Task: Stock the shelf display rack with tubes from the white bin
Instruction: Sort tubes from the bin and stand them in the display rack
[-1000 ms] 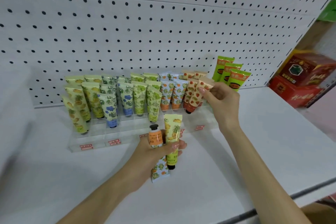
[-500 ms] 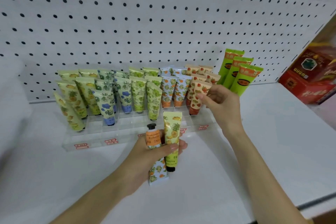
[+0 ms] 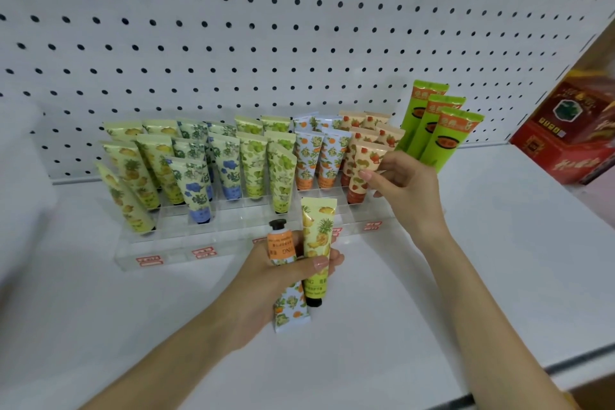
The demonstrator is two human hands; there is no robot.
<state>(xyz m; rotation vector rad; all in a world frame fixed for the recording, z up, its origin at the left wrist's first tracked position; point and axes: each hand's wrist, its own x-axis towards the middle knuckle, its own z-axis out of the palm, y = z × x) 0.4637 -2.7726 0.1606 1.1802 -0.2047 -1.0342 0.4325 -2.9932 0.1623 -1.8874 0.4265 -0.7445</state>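
Fingers [image 3: 366, 174] of right hand [image 3: 412, 191] pinch strawberry tube [image 3: 357, 185] — likely seating it in rack [image 3: 173, 248] | left hand [image 3: 283, 276] grips pineapple tube [image 3: 318, 230], orange tube [image 3: 280, 245] | next: release, slot those by pattern.

A clear stepped display rack [image 3: 213, 243] stands along the shelf's back edge. It holds rows of tubes standing cap-down: yellow pineapple tubes [image 3: 133, 173] at its left end, then blue-flower tubes [image 3: 194, 186], green grape tubes [image 3: 254, 170] and orange-blossom tubes [image 3: 307, 160]. At its right end the right hand [image 3: 409, 186] pinches the front strawberry tube [image 3: 361, 173] near its crimped top. In front of the rack, the left hand [image 3: 283, 280] grips a pineapple tube [image 3: 317, 236] cap-down and an orange-capped tube [image 3: 281, 245] cap-up.
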